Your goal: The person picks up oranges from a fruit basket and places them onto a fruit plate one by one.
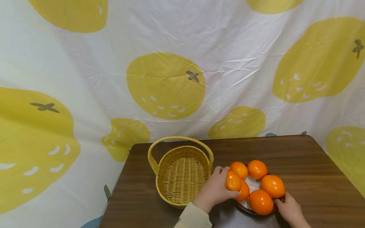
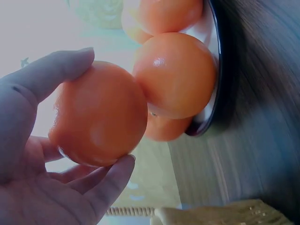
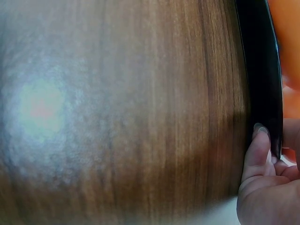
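My left hand (image 1: 215, 189) grips an orange (image 2: 101, 114) between thumb and fingers, raised at the left side of a dark-rimmed plate (image 1: 246, 209). Several more oranges (image 1: 261, 202) sit in a ring on that plate, with its pale middle showing between them. In the left wrist view the held fruit overlaps another orange (image 2: 176, 75) at the plate's edge. On the plate's right side, my right hand (image 1: 290, 209) pinches the rim; the right wrist view shows its fingertips on the black outer wall (image 3: 265, 70).
A yellow wicker basket (image 1: 182, 177) with a tall arched handle stands left of the plate, close to my left forearm. Everything rests on a dark wood-grain table (image 1: 310, 171). Behind the table hangs a white cloth (image 1: 228, 41) printed with yellow fruit.
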Motion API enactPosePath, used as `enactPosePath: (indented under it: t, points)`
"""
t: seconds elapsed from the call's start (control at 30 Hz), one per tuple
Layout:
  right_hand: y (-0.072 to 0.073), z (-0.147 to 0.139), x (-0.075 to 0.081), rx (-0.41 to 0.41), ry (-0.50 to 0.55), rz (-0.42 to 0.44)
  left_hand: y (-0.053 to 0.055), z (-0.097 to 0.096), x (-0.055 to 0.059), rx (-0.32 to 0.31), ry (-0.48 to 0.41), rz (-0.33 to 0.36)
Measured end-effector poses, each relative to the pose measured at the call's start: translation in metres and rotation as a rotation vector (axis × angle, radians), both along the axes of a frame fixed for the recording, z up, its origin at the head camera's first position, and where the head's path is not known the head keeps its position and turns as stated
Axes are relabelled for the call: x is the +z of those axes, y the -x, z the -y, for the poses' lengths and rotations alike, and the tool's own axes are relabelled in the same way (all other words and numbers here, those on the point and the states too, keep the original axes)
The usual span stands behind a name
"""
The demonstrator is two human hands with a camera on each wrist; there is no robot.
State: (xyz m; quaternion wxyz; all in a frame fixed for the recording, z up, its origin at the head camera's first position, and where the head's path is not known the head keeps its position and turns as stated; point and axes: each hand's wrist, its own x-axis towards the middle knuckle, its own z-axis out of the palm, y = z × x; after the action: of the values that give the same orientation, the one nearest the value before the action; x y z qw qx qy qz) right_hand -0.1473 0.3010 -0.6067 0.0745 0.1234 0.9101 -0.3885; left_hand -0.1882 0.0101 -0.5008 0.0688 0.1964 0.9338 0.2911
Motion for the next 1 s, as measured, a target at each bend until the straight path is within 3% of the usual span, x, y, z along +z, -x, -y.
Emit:
enactPosePath:
  t: [0.13,0.53,1.0]
  points:
    - [0.000,0.002,0.000,0.010,-0.003,0.013,-0.001,-0.007,0.000,0.030,-0.022,0.003]
    - [-0.001,0.000,0.001,-0.006,-0.009,-0.008,0.006,-0.029,0.007,0.034,0.011,-0.011]
    - [0.001,-0.001,-0.001,-0.011,-0.034,-0.027,0.006,-0.054,0.003,-0.003,0.077,-0.139]
